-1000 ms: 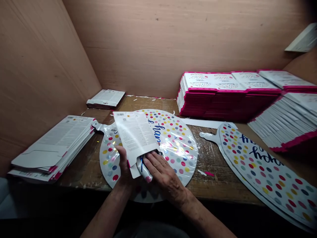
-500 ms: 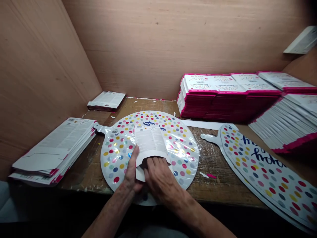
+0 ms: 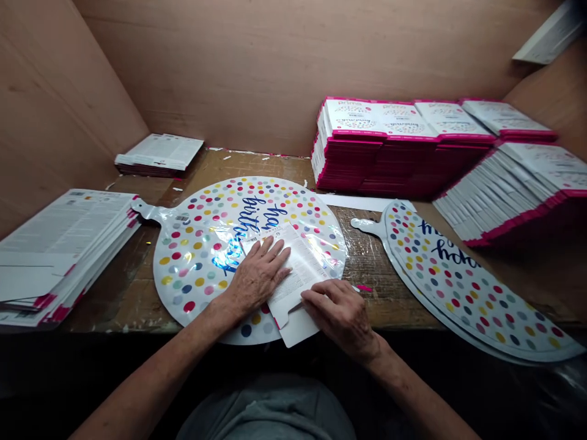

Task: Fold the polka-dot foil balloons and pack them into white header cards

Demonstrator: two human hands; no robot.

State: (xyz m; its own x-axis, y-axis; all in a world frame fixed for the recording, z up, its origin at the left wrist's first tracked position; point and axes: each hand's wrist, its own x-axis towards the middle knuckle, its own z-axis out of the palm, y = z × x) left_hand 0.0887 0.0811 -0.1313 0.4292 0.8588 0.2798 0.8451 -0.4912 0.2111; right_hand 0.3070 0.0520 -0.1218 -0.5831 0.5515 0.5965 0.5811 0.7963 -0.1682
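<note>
A round foil balloon point(image 3: 192, 263) lies flat on the bench, printed with coloured dots and blue birthday lettering. A white printed card sleeve point(image 3: 298, 269) lies tilted on its lower right part, with its flap point(image 3: 298, 327) hanging past the balloon's rim. My left hand point(image 3: 257, 275) presses flat on the card's left side, holding nothing. My right hand point(image 3: 342, 315) rests at the card's lower right edge with curled fingers. Whether those fingers pinch the card is hard to tell. A second dotted foil balloon point(image 3: 458, 287) lies to the right, beyond both hands.
Stacks of pink-edged packaged balloons point(image 3: 394, 153) fill the back right, and another stack point(image 3: 509, 195) sits further right. White cards point(image 3: 64, 250) are piled at the left, a smaller pile point(image 3: 158, 153) behind. Plywood walls point(image 3: 275, 61) enclose the scarred wooden bench point(image 3: 132, 305).
My hands have moved apart from their position together at the card's pocket. The card now lies lower right and turned on the balloon, exposing the lettering. The whole view has also shifted upward.
</note>
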